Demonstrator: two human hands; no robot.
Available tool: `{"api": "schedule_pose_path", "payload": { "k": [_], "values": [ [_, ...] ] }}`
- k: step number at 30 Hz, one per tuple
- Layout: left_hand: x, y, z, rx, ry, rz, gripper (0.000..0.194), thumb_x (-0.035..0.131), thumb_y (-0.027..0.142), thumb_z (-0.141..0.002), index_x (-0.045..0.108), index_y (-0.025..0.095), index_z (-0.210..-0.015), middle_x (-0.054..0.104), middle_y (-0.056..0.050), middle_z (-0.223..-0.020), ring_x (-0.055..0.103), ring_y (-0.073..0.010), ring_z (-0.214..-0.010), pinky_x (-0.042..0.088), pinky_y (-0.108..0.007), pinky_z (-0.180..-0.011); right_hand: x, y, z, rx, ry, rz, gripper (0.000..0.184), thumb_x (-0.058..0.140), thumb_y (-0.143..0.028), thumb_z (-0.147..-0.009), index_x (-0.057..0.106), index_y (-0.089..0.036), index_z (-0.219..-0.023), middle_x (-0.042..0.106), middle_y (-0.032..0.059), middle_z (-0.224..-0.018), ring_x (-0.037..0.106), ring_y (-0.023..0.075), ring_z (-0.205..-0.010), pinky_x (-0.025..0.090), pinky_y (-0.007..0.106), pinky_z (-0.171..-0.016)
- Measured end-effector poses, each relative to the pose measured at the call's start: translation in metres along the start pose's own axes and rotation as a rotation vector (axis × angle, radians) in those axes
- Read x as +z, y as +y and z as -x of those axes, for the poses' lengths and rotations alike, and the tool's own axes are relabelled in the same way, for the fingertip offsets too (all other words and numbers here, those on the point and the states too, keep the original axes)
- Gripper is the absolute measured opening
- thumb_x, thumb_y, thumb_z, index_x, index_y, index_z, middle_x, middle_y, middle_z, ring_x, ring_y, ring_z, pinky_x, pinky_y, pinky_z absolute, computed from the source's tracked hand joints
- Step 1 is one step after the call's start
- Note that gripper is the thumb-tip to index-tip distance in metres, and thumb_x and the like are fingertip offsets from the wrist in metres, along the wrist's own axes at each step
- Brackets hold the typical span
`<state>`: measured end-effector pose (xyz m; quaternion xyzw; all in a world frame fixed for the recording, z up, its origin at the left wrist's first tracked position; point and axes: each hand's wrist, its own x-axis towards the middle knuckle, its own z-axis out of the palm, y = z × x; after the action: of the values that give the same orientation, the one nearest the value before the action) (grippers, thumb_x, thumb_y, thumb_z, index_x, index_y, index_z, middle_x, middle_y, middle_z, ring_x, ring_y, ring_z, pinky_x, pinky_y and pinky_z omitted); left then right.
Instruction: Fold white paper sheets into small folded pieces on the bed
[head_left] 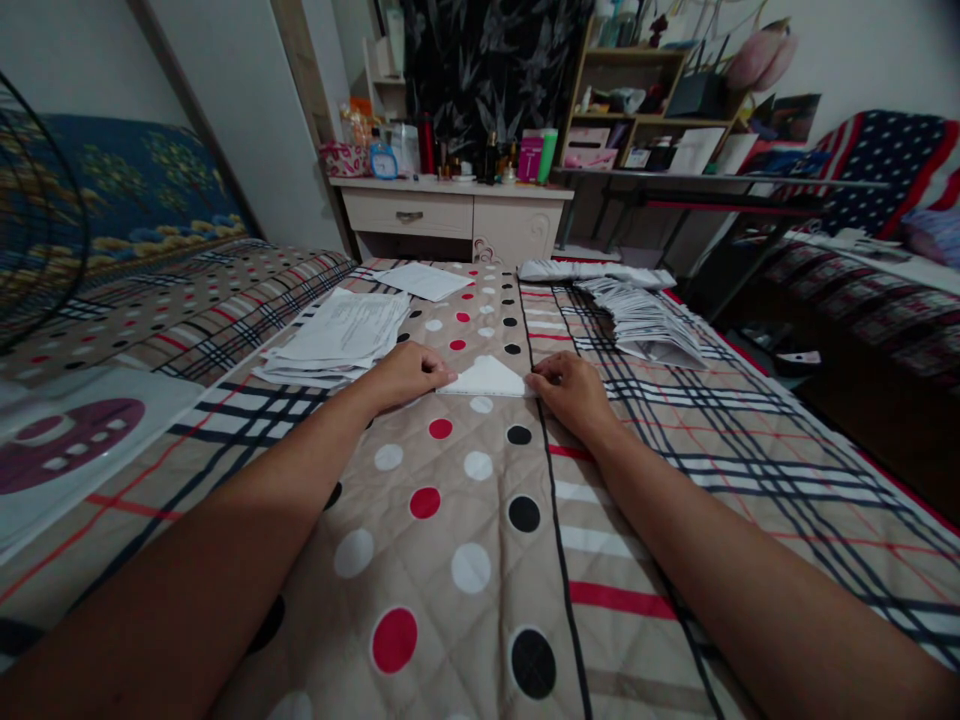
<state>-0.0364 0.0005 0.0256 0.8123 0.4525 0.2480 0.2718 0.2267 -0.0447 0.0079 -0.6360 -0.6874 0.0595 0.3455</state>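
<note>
My L hand [415, 374] pinches the left end of a folded white paper [486, 376], my R hand [571, 388] the right end, so both are closed on it. It's on the quilt [450, 610] btwn my 2 hands, long axis L-R, peak toward the quilt's far edge; neither hand's clearly nearer. Printed sheets [337, 330] are piled near my L hand; a row of folded papers [652, 325] sits by the quilt's right edge. Past the far edge: dresser [409, 213] w/ a blue clock [383, 160], etc., and a shelf unit [637, 57].
</note>
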Motion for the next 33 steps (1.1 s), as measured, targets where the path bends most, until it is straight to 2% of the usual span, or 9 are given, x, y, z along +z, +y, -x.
{"api": "schedule_pose_path", "payload": {
  "k": [7,16,20,22,24,27,31,33],
  "values": [
    [0.001,-0.001,-0.002,-0.005,0.009,-0.046,0.034,0.069,0.044,-0.071,0.061,0.017,-0.053,0.067,-0.003,-0.065,0.06,-0.0163,-0.066,0.044,-0.027,-0.063,-0.002,-0.001,-0.001,-0.016,-0.033,0.044,0.014,0.069,-0.023,-0.076,0.065,-0.017,-0.064,0.072,0.0088,-0.091,0.065,0.0211,-0.089,0.048,0.031,-0.082],
    [0.004,-0.005,-0.003,0.004,0.024,-0.134,0.031,0.069,0.043,-0.072,0.062,0.017,-0.058,0.064,-0.002,-0.064,0.057,-0.0154,-0.065,0.041,-0.026,-0.061,-0.004,-0.002,0.0,-0.026,-0.038,0.072,0.02,0.072,-0.024,-0.074,0.062,-0.018,-0.057,0.072,0.0066,-0.087,0.063,0.0201,-0.084,0.046,0.031,-0.077],
    [0.005,0.001,-0.001,0.042,0.106,-0.248,0.02,0.072,0.035,-0.071,0.063,0.017,-0.073,0.064,-0.002,-0.076,0.057,-0.015,-0.068,0.04,-0.026,-0.06,-0.006,-0.009,0.004,0.022,-0.003,0.187,0.009,0.072,-0.026,-0.076,0.068,-0.019,-0.075,0.07,0.0067,-0.089,0.061,0.022,-0.085,0.043,0.032,-0.074],
    [0.009,0.008,0.001,0.082,0.138,-0.338,0.014,0.071,0.027,-0.072,0.064,0.018,-0.08,0.065,-0.002,-0.082,0.058,-0.016,-0.072,0.041,-0.027,-0.063,-0.007,-0.014,0.006,0.004,0.019,0.264,0.007,0.07,-0.024,-0.077,0.069,-0.019,-0.082,0.069,0.0078,-0.094,0.06,0.0247,-0.091,0.041,0.034,-0.076],
    [0.015,0.016,0.002,0.13,0.123,-0.421,0.004,0.065,0.017,-0.075,0.064,0.018,-0.078,0.064,-0.003,-0.084,0.059,-0.0172,-0.076,0.043,-0.029,-0.068,-0.007,-0.02,0.008,-0.052,0.018,0.327,0.004,0.066,-0.02,-0.079,0.069,-0.02,-0.082,0.069,0.0083,-0.096,0.058,0.0263,-0.095,0.038,0.035,-0.077],
    [0.029,0.027,0.002,0.16,0.109,-0.477,0.013,0.054,0.008,-0.08,0.063,0.018,-0.079,0.064,-0.005,-0.086,0.06,-0.0191,-0.082,0.044,-0.031,-0.073,-0.006,-0.025,0.011,-0.127,-0.024,0.355,0.016,0.056,-0.01,-0.081,0.068,-0.02,-0.082,0.069,0.0074,-0.092,0.059,0.0248,-0.092,0.037,0.034,-0.074],
    [0.043,0.038,0.002,0.066,0.121,-0.531,0.007,0.055,0.02,-0.088,0.062,0.018,-0.087,0.066,-0.007,-0.089,0.062,-0.0219,-0.084,0.043,-0.032,-0.072,-0.005,-0.028,0.013,-0.127,-0.064,0.333,0.022,0.052,-0.006,-0.079,0.068,-0.02,-0.086,0.068,0.0064,-0.092,0.061,0.0214,-0.084,0.036,0.031,-0.067],
    [0.045,0.042,0.002,0.023,0.118,-0.516,0.011,0.058,0.029,-0.089,0.061,0.018,-0.088,0.067,-0.006,-0.091,0.062,-0.0217,-0.084,0.042,-0.032,-0.071,-0.004,-0.03,0.014,-0.12,-0.071,0.313,0.021,0.052,-0.009,-0.08,0.067,-0.02,-0.09,0.068,0.0068,-0.094,0.061,0.0211,-0.086,0.038,0.031,-0.07]
  ]
}}
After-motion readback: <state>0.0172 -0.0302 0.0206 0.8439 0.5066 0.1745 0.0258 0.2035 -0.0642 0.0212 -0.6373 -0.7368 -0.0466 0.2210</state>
